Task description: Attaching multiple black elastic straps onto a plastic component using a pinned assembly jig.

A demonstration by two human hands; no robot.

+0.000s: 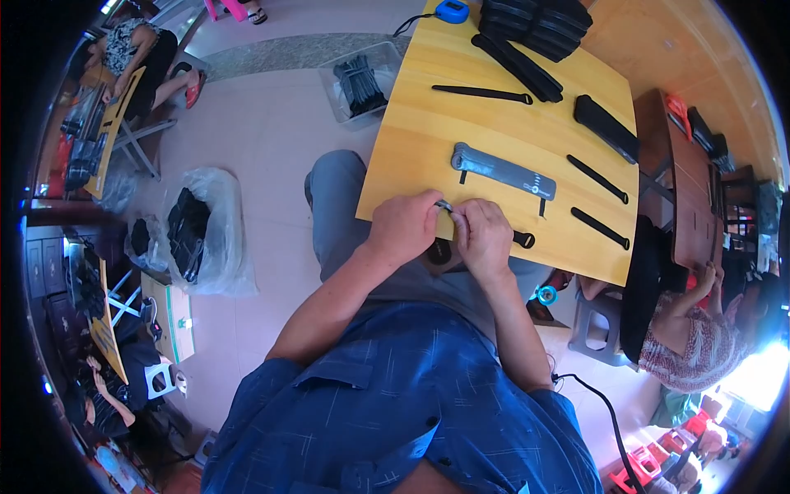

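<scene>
- Our left hand (403,226) and right hand (484,239) pinch a small strap end (445,206) at frame centre, on the table (411,148) edge.
- We judge fitting underway; next needs steady alignment.

Just one view here, a head-worn fisheye looking pretty much straight down over the wearer's chest, so the blue shirt (395,403) fills the near edge. The wooden counter (428,132) stretches away toward the far right, fairly close. Edges bend hard, and the floor (263,132) plus other seated people curve around the rim.
</scene>
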